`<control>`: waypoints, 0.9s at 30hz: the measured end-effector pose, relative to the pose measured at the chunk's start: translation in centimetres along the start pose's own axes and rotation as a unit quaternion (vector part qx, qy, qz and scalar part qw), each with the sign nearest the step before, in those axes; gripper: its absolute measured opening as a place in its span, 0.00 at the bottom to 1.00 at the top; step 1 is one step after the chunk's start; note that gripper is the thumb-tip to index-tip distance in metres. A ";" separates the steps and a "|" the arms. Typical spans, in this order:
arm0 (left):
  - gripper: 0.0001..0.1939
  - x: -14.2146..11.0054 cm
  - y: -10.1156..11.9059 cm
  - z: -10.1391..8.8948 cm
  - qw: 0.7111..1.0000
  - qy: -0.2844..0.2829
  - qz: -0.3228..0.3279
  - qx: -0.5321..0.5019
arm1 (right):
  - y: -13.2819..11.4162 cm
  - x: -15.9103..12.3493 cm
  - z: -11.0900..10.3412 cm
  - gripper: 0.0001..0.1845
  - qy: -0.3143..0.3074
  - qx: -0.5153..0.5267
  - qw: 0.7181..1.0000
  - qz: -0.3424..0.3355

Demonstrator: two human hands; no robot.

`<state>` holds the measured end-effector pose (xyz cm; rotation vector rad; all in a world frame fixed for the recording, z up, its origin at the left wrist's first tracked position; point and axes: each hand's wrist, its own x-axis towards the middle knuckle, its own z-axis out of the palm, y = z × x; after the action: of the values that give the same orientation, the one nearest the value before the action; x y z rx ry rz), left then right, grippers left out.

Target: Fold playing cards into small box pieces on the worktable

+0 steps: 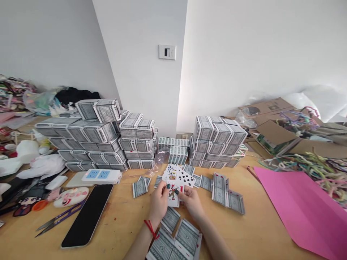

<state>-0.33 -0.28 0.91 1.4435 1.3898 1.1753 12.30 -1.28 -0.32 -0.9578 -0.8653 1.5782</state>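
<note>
Between my two hands is a fan of playing cards [174, 176], faces toward me, with a joker in front and a king and several spades behind. My left hand [159, 200] pinches the cards at their left side, thumb over the front. At the right side my right hand [192, 201] grips them, its thumb on the joker. Below my wrists lie an opened card box [187, 234] and a face-down card [170, 219]. More face-down cards [140, 187] are left of the fan, and another opened card box [226, 195] is to its right.
Tall stacks of card boxes [92, 144] line the back left, with another stack [217, 141] at back right. Thread snips [59, 218], a black phone [88, 216] and a power strip [101, 176] lie left. Pink paper [303, 209] and tangled cords [311, 162] cover the right.
</note>
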 end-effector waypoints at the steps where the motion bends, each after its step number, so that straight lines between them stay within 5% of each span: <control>1: 0.07 -0.1 0.1 0.0 1.000 -0.003 0.012 0.015 | 0.0 0.0 0.1 0.20 -0.003 -0.005 1.000 -0.002; 23: 0.18 0.3 -1.1 -0.1 0.995 0.002 0.006 0.100 | -0.2 -0.2 0.2 0.16 -0.037 -0.035 0.999 -0.009; 27: 0.19 0.3 -1.0 0.0 0.996 0.000 0.001 0.088 | 0.0 0.0 0.2 0.15 -0.003 -0.031 0.999 -0.017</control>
<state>-0.57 0.08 -0.03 1.5665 1.5227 1.0761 12.13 -1.28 -0.27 -0.9775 -0.9348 1.5340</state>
